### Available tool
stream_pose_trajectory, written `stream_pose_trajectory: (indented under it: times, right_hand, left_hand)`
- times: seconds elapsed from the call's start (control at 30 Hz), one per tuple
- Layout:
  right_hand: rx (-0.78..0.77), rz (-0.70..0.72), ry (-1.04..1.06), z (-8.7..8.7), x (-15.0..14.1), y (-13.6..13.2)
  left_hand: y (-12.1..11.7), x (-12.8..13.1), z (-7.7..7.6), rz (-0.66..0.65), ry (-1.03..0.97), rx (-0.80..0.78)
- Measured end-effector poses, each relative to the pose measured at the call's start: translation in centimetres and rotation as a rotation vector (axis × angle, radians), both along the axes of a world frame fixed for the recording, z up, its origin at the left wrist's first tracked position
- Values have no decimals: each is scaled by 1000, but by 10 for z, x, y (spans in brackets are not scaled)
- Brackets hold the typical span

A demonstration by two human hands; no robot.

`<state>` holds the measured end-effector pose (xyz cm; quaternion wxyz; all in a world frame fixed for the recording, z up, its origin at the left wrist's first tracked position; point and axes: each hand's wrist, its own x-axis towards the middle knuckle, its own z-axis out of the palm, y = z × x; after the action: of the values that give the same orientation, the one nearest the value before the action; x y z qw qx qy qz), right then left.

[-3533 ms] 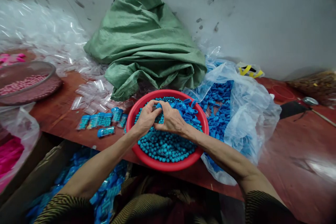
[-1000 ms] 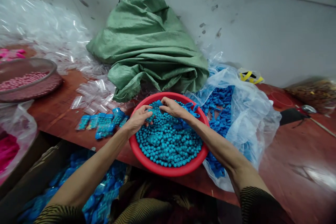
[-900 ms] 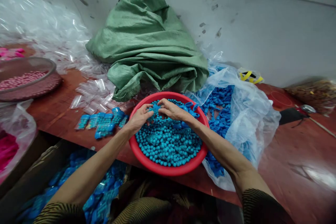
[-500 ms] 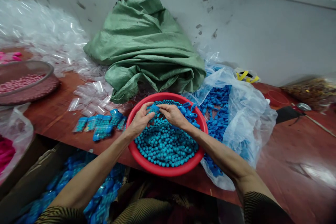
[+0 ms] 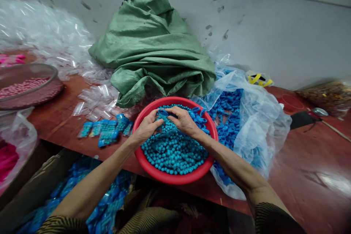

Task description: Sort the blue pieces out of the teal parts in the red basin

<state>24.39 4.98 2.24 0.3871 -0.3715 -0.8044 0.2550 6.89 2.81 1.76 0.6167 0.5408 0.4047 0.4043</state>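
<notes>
Cam's on my head, facing forward and down. Pretty close over the red basin (image 5: 175, 179), wall (image 5: 274, 33) up top.

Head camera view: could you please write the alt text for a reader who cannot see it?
A left hand and right hand handle a small blue piece over a red basin of turquoise beads. Small bead-filled packs lie left, blue parts right; a green sack sits behind.

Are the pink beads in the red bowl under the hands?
No, the pink beads lie in a separate bowl at far left, while the red bowl holds blue beads.
</notes>
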Motion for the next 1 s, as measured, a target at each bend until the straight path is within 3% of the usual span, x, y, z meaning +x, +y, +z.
stream_pose_trajectory:
  times: [0.1,0.23,0.3,0.43,0.6,0.8,1.0]
  right_hand:
    - [52,-2,-18,5,1,-6]
    - [-148,37,62,6,0,-11]
    - [-205,-20,119,3,0,-12]
    - [-198,-130,148,-4,0,-13]
    - [-175,-121,112,-2,3,-14]
    - [-221,-42,146,-1,10,-11]
    - [-191,-91,137,-2,8,-14]
  left_hand:
    - [1,1,-5,8,-57,-26]
    - [0,2,-6,-11,-32,-38]
    - [-1,2,-5,-16,-28,-37]
    - [-1,4,-5,-23,-59,-46]
    - [-2,7,-7,11,-30,-17]
    - [-3,9,0,-11,5,19]
    - [-8,14,6,48,3,-3]
